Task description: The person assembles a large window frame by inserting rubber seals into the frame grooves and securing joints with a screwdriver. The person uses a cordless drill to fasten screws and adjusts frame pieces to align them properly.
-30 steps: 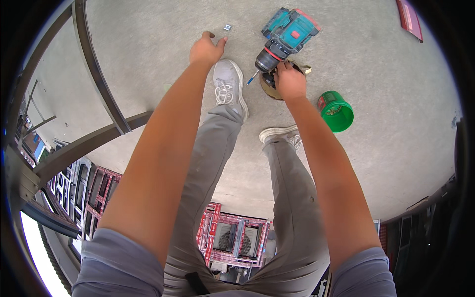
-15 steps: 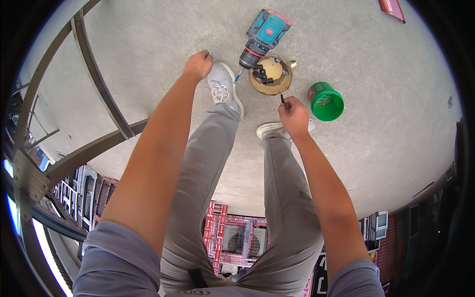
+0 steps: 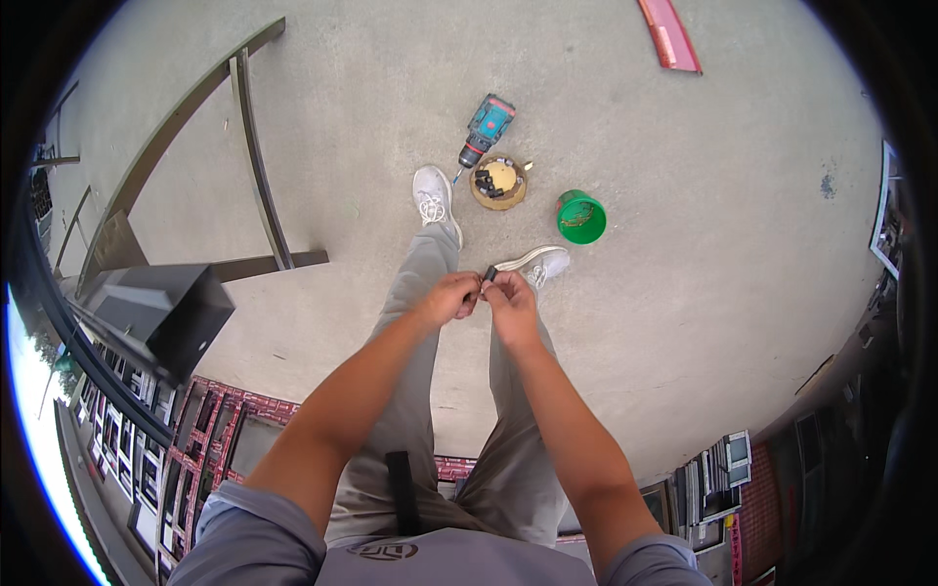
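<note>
My two hands meet in front of my legs, fingertips close together. In my right hand (image 3: pixel 511 308) I pinch a small black cylindrical piece (image 3: pixel 490 274), its end standing up from the fingers. My left hand (image 3: pixel 452 297) is closed right beside it; what its fingers hold, if anything, is hidden. On the floor beyond lies a teal and black cordless drill (image 3: pixel 490 121), its bit pointing toward my left shoe. Next to the drill sits a round tan container (image 3: pixel 501 200) with several black pieces (image 3: pixel 485 182) in it. A green bucket (image 3: pixel 583 225) holding thin brass-coloured pieces stands to the right.
A dark curved metal frame (image 3: pixel 256 156) spans the left side, with a dark box-shaped end (image 3: pixel 176 313) nearer me. A red-pink strip (image 3: pixel 670 34) lies at the far right. My shoes (image 3: pixel 431 198) are close to the drill and bucket. Stacked frames (image 3: pixel 205 430) stand at lower left.
My hands have drawn back from the floor and come together, the black piece still in the right. The view is higher, so drill, container and bucket look smaller.
</note>
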`<state>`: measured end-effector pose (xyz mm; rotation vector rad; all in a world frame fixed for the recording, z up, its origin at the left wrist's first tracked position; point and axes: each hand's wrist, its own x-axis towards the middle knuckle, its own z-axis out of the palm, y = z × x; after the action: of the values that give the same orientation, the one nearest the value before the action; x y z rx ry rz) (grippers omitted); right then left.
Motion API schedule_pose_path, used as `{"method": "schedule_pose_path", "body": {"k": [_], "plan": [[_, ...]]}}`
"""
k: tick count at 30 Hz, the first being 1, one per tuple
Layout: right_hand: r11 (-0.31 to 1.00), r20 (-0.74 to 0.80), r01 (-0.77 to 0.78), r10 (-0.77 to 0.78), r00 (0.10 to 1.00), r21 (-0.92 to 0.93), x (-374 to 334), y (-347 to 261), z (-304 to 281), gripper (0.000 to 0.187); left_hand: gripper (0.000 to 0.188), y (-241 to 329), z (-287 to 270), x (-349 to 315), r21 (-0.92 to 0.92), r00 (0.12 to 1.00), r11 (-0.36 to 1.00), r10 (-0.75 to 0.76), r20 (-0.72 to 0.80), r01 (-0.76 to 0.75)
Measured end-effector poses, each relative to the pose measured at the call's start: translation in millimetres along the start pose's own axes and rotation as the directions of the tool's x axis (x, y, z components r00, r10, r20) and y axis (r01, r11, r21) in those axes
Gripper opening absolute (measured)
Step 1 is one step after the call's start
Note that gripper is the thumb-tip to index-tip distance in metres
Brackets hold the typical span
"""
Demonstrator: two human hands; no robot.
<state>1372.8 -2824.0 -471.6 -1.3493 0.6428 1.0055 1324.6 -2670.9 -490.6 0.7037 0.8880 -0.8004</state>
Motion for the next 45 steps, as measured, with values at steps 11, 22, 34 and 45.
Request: {"method": "schedule_pose_path", "body": {"k": [11, 22, 34, 45], "plan": [[0.964, 0.062, 0.264, -0.263, 0.963, -0.008, -227, -141, -29, 0.012, 0.035, 40, 155, -202, -0.273, 0.992, 0.961, 0.075, 0.105, -0.044], [-0.143, 0.820, 0.932, -0.532, 0.213, -0.334, -430, -216, -5, 0.023, 0.061, -17, 241, -387, -0.568, 0.875, 0.790, 0.424, 0.234, -0.230], [-0.335, 0.926, 0.865, 0.078, -0.369, 0.373, -539, -128, 177, 0.020, 0.063, -169, 98, -515, -0.659, 0.557, 0.370, 0.826, -0.091, -0.655], [-0.412, 0.997, 0.911, -0.070, -0.037, 0.005, -467, -1, 308, 0.013, 0.011, -406, -41, -718, -0.612, 0.640, 0.243, 0.492, -0.590, -0.752]]}}
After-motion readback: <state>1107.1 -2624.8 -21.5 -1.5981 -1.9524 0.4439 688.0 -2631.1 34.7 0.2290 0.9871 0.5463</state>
